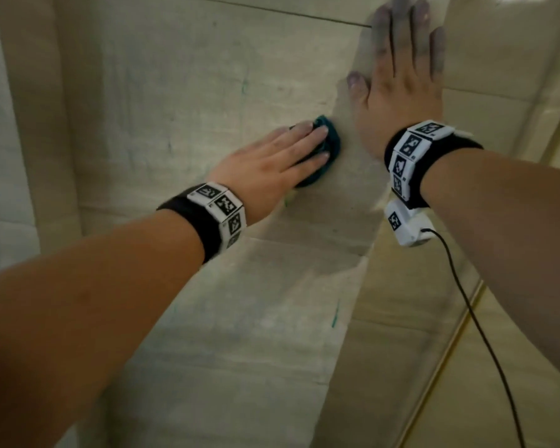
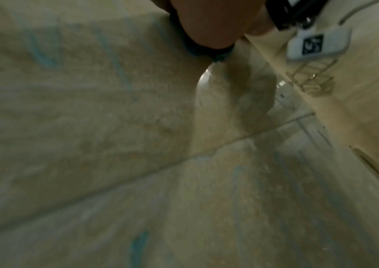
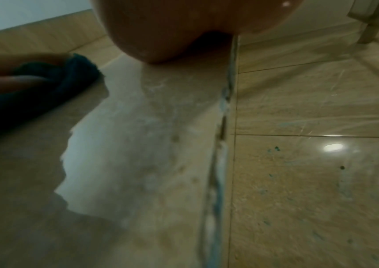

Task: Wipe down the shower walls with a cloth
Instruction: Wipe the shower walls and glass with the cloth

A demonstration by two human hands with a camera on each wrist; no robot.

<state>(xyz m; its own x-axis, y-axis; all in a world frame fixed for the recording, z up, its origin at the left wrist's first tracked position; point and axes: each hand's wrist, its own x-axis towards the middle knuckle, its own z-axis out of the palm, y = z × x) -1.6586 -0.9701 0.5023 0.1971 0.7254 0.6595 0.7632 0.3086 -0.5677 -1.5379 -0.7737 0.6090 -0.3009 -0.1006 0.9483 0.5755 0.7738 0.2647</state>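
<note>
Head view, hands: the left hand [image 1: 272,156] presses a bunched dark teal terry cloth [image 1: 327,140] flat against the beige stone-look tiled shower wall [image 1: 175,92], its fingers [image 1: 307,132] straight and close together over the cloth; the right hand [image 1: 398,92] lies flat on the wall just beside the corner, fingers spread, holding nothing.
Head view, risk: nothing grips the cloth, so I judge it could slide out from under the palm on a fast stroke; the bracing hand could slip if the glossy tile is wet.
Head view, cable: a thin black cable [image 1: 485,334] hangs from the right wrist unit and might snag.
Left wrist view, wall: blurred; faint blue-green streaks [image 2: 138,248] mark the tiles, and only a dark edge of the cloth [image 2: 207,50] peeps under the palm, so finger state cannot be told here.
Left wrist view, room: a gold wire rack [image 2: 310,78] is fixed to the adjoining wall.
Right wrist view, corner: a whitish, patchy grout seam [image 3: 220,145] runs down the corner, and teal specks [image 3: 275,148] dot the glossy side tile.
Right wrist view, risk: these marks could be missed if strokes stop short of the corner.
Right wrist view, cloth: it sits at the left, the other hand's fingers on top.
</note>
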